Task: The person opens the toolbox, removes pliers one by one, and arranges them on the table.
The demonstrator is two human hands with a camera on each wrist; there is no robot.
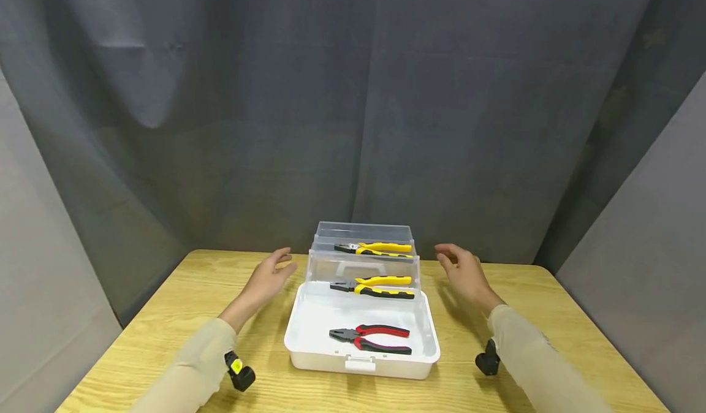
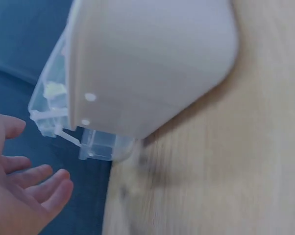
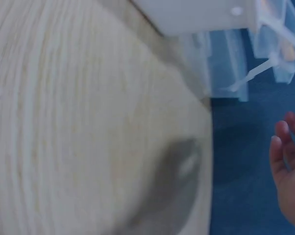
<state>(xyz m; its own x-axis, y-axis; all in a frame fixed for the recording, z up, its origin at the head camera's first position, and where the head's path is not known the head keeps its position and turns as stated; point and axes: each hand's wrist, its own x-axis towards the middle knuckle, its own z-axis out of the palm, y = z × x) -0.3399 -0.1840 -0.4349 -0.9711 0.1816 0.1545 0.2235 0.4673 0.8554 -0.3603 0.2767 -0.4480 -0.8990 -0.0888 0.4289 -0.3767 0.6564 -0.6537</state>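
Note:
A white toolbox [image 1: 309,327] stands unfolded on the table, its clear lid [image 1: 364,230] and trays tipped to the back. Red-and-black pliers [image 1: 380,342] lie in the main compartment. Behind them, one pair of yellow-and-black pliers [image 1: 380,287] rests at the front clear tray [image 1: 325,266], and a second yellow-and-black pair [image 1: 380,249] sits in the tray farther back. My left hand [image 1: 271,275] hovers beside the trays on the left, fingers loosely bent and holding nothing. On the opposite side my right hand [image 1: 463,272], also holding nothing, is apart from the box with relaxed fingers.
The wooden table [image 1: 193,303] has its far edge just behind the box. A dark grey curtain [image 1: 441,125] hangs beyond it, with pale panels [image 1: 44,266] at both sides. White hinge arms [image 2: 69,138] stick out at the toolbox's back.

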